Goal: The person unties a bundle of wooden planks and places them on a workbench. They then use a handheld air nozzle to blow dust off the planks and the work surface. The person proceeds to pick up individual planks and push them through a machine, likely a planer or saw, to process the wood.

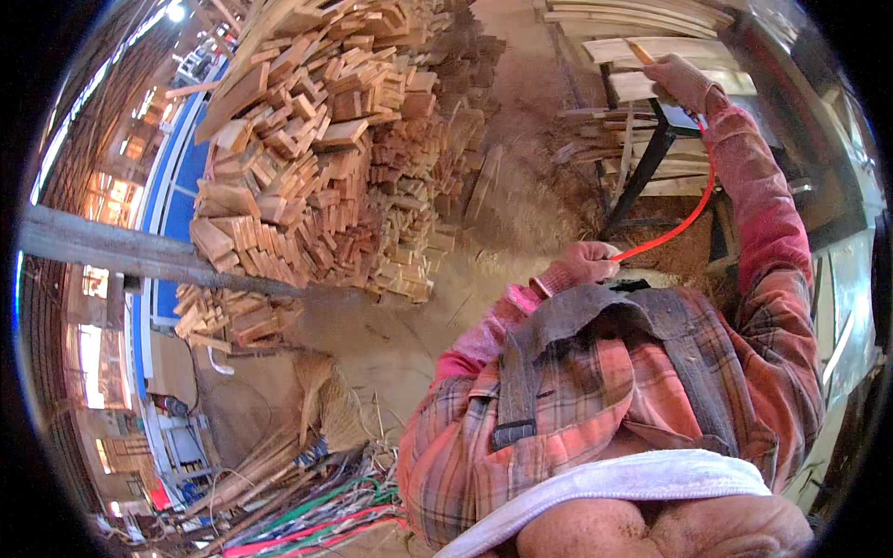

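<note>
A: Status on the hose?

B: Red hose (684, 221) is strung between both hands. Left hand (584, 263), gloved, is clenched around the near end, close to the chest. Right hand (677, 81), also gloved, is extended far right and closed on the far end, where a pale nozzle or stick-like tip (640, 52) pokes out past the fist. Can't tell what that tip is exactly.

A: Aimed at what?

B: The tip sits over the light planks (651, 46) lying on the tabletop (651, 88) at far right, above a black metal stand (651, 158). My read: blow-off or cleaning there is in progress, not finished. Sawdust floor (521, 200) around the stand is thickly covered, so plenty left if the floor counts.

A: Anything done?

B: Can't judge from one frame. Planks near the tip look fairly clean, but that's a guess.

A: Containers?

B: No bin, box or tray that I can make out. Stock is all loose: big heap of cut wood blocks (326, 139) far left to centre, a smaller pile of offcuts (228, 316) below a grey beam (130, 249), thin strips and coloured cords (316, 521) in a tangle near left. Nothing contained.

A: Hose clear of snags?

B: It arcs freely past the stand leg, close to it; contact unclear.
</note>
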A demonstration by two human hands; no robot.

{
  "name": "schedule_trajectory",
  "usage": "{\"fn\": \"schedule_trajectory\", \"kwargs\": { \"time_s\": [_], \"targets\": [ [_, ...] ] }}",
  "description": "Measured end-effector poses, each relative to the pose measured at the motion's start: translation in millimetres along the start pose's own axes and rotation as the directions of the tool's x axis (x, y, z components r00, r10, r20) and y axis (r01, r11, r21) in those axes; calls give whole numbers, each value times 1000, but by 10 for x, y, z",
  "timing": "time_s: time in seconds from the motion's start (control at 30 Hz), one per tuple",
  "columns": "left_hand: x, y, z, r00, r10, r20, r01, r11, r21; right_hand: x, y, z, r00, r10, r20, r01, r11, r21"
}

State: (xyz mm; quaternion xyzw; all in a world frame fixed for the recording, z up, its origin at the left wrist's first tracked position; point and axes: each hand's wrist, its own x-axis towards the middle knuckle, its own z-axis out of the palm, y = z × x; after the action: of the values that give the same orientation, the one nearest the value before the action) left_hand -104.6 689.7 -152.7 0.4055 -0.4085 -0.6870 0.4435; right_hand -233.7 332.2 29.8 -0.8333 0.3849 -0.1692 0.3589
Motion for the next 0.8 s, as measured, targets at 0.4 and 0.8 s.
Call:
{"fn": "schedule_trajectory", "kwargs": {
  "time_s": [0.4,0.8],
  "targets": [
    [-610,1039,-109,815,276,-510,-252,961,118,-166,-2416,2225,919,-335,209,312,940,139],
    [-3166,3009,-1310,-175,585,-792,414,774,480,-609,-3302,2515,735,-672,96,651,738,180]
  ]
}}
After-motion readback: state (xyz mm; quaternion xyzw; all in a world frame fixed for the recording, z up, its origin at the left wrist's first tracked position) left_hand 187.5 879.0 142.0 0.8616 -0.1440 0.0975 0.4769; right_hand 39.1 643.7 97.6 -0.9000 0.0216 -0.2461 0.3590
